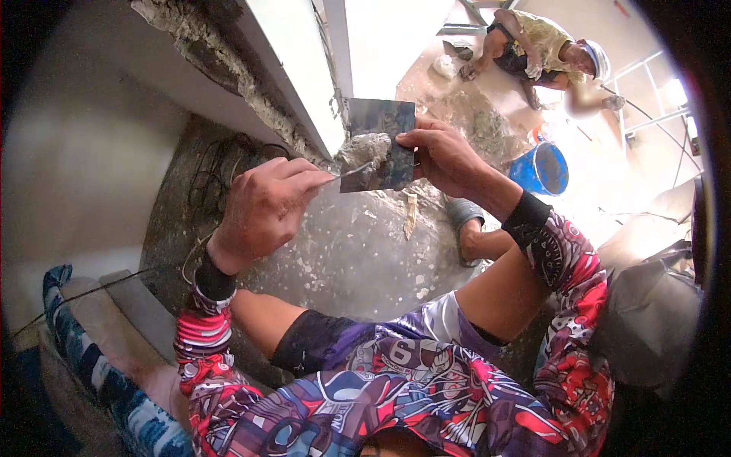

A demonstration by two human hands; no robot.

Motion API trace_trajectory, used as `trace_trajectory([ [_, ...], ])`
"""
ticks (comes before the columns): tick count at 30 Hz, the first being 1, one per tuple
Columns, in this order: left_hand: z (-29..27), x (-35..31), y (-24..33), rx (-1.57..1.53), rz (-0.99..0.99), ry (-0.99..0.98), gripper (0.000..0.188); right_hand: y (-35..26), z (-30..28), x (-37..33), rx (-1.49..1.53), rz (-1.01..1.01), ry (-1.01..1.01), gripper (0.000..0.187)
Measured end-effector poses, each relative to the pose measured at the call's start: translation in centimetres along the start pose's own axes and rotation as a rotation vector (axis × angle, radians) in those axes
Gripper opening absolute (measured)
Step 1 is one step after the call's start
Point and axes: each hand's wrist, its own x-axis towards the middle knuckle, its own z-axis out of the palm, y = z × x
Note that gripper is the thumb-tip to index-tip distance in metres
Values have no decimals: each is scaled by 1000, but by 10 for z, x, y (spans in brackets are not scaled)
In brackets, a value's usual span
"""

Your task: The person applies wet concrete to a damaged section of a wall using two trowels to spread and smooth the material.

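Observation:
My right hand (449, 156) grips a dark square plate (392, 114) by its right edge, thumb on top. A lump of wet grey mortar (364, 150) lies on the plate's left part. Fingers closed, my left hand (263, 206) holds a thin metal blade (352, 170) whose end reaches over the plate, at the lower side of the mortar. How the blade's handle looks is hidden in my fist. The plate's left edge is beside the lower end of a white frame (301, 65).
Rough mortar (228, 65) runs along the wall edge beside the frame. A dark coiled cable (217, 171) lies on the speckled floor (343, 259). To the right stands a blue bucket (541, 169). Farther back, a person (544, 53) in a white cap squats near mortar on the floor.

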Motion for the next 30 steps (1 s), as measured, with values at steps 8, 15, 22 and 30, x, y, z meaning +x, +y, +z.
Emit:
trace_trajectory([
  [8, 13, 5, -21, -478, -385, -76, 16, 0, 1, -5, 29, 52, 78, 25],
  [15, 23, 20, -29, -1130, -631, -90, 20, -5, -6, -3, 116, -19, 110, 22],
  [22, 35, 16, -47, -1340, -664, 74, 21, -14, -4, 3, 167, -18, 156, 18],
  [30, 29, 1, -8, -835, -411, 771, 17, -19, 2, -3, 192, -39, 72, 10],
])
